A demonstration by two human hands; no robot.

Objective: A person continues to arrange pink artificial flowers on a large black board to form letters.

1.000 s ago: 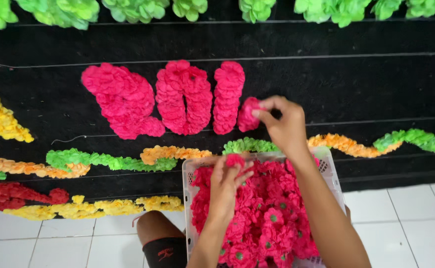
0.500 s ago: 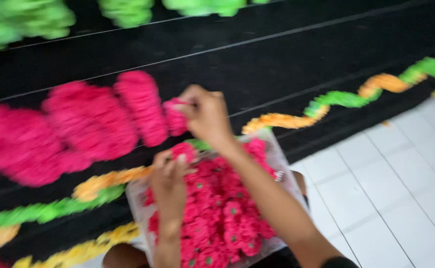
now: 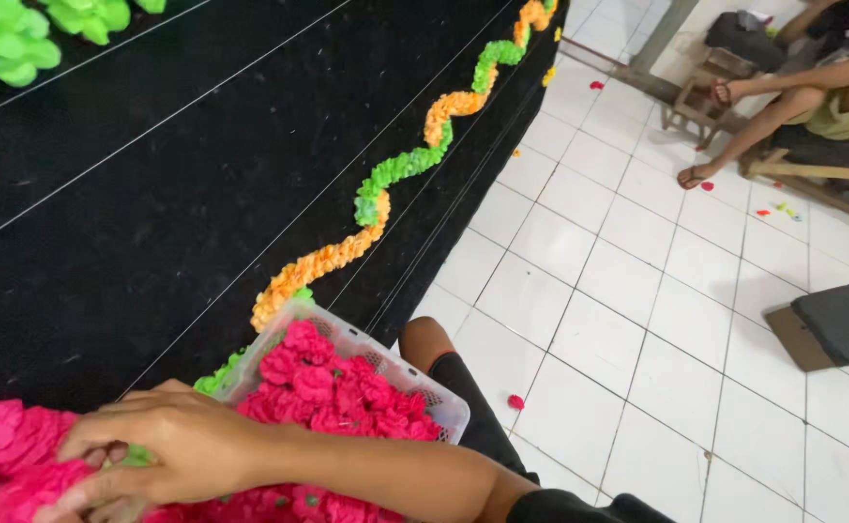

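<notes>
Mostly crumpled, bright pink paper flowers [image 3: 337, 392].

Wavy orange-and-green paper-flower garland [image 3: 415, 160] across black cloth board [image 3: 153, 194]. Light green paper flowers [image 3: 18, 39] at the board's upper left. White tiled floor [image 3: 637, 320], with a dark flat cushion [image 3: 846, 322]. Small wooden stool [image 3: 696, 97] beside a seated person's sandalled foot [image 3: 697, 176].

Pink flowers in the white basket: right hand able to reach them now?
Probably yes. The right hand rests at the pink cluster on the black board, its forearm right above the open white basket; nothing covers the pink flowers in it.
</notes>
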